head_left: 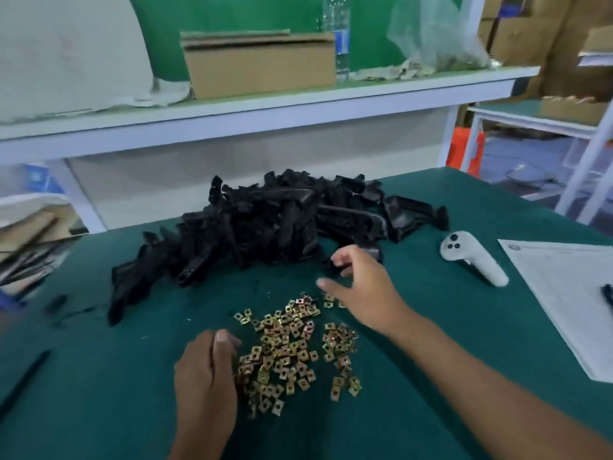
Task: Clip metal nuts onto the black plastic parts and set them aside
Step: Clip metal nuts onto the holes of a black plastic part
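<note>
This looks like the pick-up step, both halves of it at once. The right hand [361, 287] reaches toward the near edge of the heap of black plastic parts [282, 224] in the middle of the green table [99, 376], its fingers spread and bent over a dark piece at the foot of the heap; whether it already grips that piece cannot be told, since the hand hides the contact. The left hand [205, 370] rests at the left edge of the scatter of brass-coloured metal nuts [288, 346], which lies on the table between the heap and the person, and its fingers curl down among them (perhaps pinching one, but the fingertips are out of sight, so I cannot say). The hands are well apart. Next, by my reading, each hand needs a single item: one plastic part lifted free of the tangle without dragging its neighbours, and one nut separated from the rest and turned so its open side faces the edge it must slide onto. A white controller [471, 260] and a sheet of paper [564, 293] lie to the right.
</note>
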The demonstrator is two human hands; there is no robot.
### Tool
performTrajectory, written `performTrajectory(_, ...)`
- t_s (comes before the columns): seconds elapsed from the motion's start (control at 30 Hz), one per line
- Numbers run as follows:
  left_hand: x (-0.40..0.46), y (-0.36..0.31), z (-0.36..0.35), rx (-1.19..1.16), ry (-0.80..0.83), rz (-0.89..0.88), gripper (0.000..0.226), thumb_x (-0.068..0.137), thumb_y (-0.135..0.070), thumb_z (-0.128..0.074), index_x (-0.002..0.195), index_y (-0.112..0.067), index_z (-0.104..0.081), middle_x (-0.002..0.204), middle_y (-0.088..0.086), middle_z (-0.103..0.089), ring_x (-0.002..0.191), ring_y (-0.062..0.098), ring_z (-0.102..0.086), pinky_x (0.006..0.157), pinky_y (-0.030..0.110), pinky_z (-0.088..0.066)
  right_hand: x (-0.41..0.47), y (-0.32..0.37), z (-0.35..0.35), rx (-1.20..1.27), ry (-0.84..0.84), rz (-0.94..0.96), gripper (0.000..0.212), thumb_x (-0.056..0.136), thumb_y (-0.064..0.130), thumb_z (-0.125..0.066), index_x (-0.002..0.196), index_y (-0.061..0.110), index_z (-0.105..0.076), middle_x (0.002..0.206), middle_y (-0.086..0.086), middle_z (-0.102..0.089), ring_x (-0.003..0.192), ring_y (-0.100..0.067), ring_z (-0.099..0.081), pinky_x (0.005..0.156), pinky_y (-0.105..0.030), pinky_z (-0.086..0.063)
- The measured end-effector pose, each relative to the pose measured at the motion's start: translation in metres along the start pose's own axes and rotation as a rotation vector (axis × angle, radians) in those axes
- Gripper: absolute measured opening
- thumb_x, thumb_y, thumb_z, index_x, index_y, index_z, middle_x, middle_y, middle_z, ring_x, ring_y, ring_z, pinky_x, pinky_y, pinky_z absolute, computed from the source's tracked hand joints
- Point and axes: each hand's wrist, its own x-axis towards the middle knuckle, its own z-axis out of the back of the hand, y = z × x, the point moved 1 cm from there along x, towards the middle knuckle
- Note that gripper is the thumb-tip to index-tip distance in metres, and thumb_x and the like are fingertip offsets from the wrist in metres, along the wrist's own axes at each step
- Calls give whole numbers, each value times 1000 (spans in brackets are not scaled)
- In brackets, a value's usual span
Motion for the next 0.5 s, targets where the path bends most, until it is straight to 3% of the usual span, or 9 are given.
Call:
performTrajectory(0.1,2,3,-1,-16,26,-1,55,92,-67,-22,75,-31,-60,78,-8,-63,82,9,-59,75,44,-43,55,1,-26,-221,-38,-113,63,89,53,-70,136,20,-46,131,-1,-50,126,-24,-44,102,-42,-46)
performTrajectory(0.17,4,6,-1,-19,27,-5,56,92,-68,-22,74,-31,-60,77,-8,-63,81,9,-60,72,41,-43,72,-4,-32,-340,-43,-144,53,93,48,-68,134,20,-51,131,-3,-57,121,-26,-52,96,-43,-51)
performTrajectory(0.23,5,7,-2,-13,14,-18,55,94,-65,-22,74,-31,-61,75,-10,-63,79,7,-60,72,42,-45,75,-10,-27,-278,-145,-122,36,96,37,-67,127,20,-61,126,-3,-64,113,-24,-62,89,-40,-55)
performTrajectory(0.4,8,8,-5,15,-6,-54,50,97,-58,-24,72,-31,-58,73,-13,-63,76,6,-60,78,50,-48,59,-32,14,255,-584,-199,14,99,32,-63,110,28,-71,105,13,-70,109,-17,-65,93,-32,-48)
performTrajectory(0.5,7,8,-5,38,-10,-64,48,98,-57,-24,74,-32,-57,73,-13,-63,77,6,-60,80,52,-49,45,-38,32,802,-648,-364,12,102,30,-60,109,26,-69,119,2,-70,112,-21,-66,98,-42,-52)
